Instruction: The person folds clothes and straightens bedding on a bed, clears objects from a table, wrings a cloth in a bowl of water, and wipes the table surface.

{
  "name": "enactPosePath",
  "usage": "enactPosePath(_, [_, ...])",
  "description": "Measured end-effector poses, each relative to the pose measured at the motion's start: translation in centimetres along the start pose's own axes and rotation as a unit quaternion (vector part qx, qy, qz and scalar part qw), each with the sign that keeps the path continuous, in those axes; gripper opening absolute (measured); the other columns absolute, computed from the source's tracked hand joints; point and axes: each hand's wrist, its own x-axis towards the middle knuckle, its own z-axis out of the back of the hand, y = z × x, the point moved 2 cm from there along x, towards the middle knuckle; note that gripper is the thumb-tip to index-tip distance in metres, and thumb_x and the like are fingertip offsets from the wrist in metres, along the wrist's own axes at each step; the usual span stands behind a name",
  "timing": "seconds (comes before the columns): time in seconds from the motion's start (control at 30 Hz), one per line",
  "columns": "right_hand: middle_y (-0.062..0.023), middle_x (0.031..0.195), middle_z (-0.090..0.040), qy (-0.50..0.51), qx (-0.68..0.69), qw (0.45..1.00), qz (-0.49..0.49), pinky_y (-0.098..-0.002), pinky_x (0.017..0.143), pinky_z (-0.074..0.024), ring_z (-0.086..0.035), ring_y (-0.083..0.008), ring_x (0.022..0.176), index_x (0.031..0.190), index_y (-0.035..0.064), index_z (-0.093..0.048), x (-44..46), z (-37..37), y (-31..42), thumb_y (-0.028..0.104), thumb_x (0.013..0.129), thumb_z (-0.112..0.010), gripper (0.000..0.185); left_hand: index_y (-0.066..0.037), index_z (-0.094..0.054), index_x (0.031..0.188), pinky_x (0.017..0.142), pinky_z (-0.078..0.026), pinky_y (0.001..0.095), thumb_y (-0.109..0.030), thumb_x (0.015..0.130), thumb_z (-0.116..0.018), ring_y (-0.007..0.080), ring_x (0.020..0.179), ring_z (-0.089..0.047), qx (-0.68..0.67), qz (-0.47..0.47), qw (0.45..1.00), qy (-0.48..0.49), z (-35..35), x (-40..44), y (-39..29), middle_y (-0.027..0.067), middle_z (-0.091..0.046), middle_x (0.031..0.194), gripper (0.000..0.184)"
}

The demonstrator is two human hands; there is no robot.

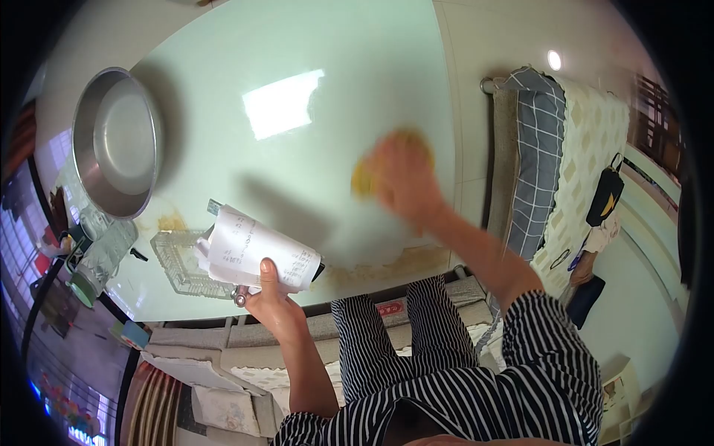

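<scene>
My left hand (277, 301) is closed around a bundle of white papers (253, 245) with handwriting on it, and a small metal object (240, 296) shows beside the fingers. The bundle is above the table's near edge, partly over a clear ribbed tray (175, 260). My right hand (405, 178), blurred by motion, presses a yellow cloth or sponge (363, 178) on the pale glossy tabletop (335, 44). The fingers are bent over the yellow thing, which sticks out on the left and above.
A large metal basin (123, 141) stands at the table's left. Bottles or bags (104, 249) lie near the left edge. Brownish stains run along the near edge. A covered sofa (587, 134) is on the right, and seats (223, 357) are below the table.
</scene>
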Motion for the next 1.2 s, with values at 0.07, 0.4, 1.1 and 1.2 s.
enactPosePath(0.07, [-0.0176, 0.146, -0.045, -0.233, -0.129, 0.964, 0.015, -0.0550, 0.112, -0.0305, -0.040, -0.0380, 0.136, 0.138, 0.0121, -0.053, 7.8, 4.0, -3.4, 0.022, 0.088, -0.061, 0.052, 0.013, -0.040, 0.132, 0.098, -0.050, 0.0373, -0.016, 0.093, -0.070, 0.0240, 0.107, -0.061, -0.002, 0.002, 1.000, -0.006, 0.3, 0.4, 0.5, 0.0205, -0.058, 0.121, 0.057])
enactPosePath(0.4, [-0.0208, 0.149, -0.044, -0.247, -0.122, 0.961, -0.024, -0.0472, 0.121, -0.0163, -0.032, -0.0331, 0.144, 0.145, 0.0015, -0.044, 29.4, 9.0, 2.5, 0.036, 0.102, -0.036, 0.056, 0.013, -0.046, 0.128, 0.096, -0.049, 0.0363, -0.015, 0.095, -0.068, 0.0225, 0.105, -0.061, -0.023, -0.023, 0.999, -0.032, 0.3, 1.4, 0.3, 0.0195, -0.060, 0.119, 0.049])
enactPosePath(1.1, [-0.0132, 0.144, -0.050, 0.080, -0.090, 0.993, 0.006, -0.0550, 0.112, -0.0323, -0.041, -0.0347, 0.139, 0.124, 0.0105, -0.061, 1.8, 2.4, -1.1, 0.021, 0.086, -0.058, 0.040, 0.014, -0.047, 0.127, 0.098, -0.048, 0.0381, -0.011, 0.094, -0.068, 0.0239, 0.108, -0.060, -0.037, -0.010, 0.999, -0.035, 1.9, -0.3, -0.7, 0.0208, -0.059, 0.122, 0.047])
enactPosePath(1.2, [-0.0175, 0.149, -0.045, -0.239, -0.173, 0.954, 0.056, -0.0542, 0.114, -0.0285, -0.036, -0.0375, 0.141, 0.143, 0.0117, -0.051, 10.7, 6.4, -7.1, 0.025, 0.091, -0.059, 0.054, 0.015, -0.044, 0.130, 0.100, -0.046, 0.0385, -0.013, 0.094, -0.068, 0.0242, 0.110, -0.059, -0.054, 0.001, 0.998, -0.032, 1.6, 0.0, -0.6, 0.0215, -0.057, 0.124, 0.051])
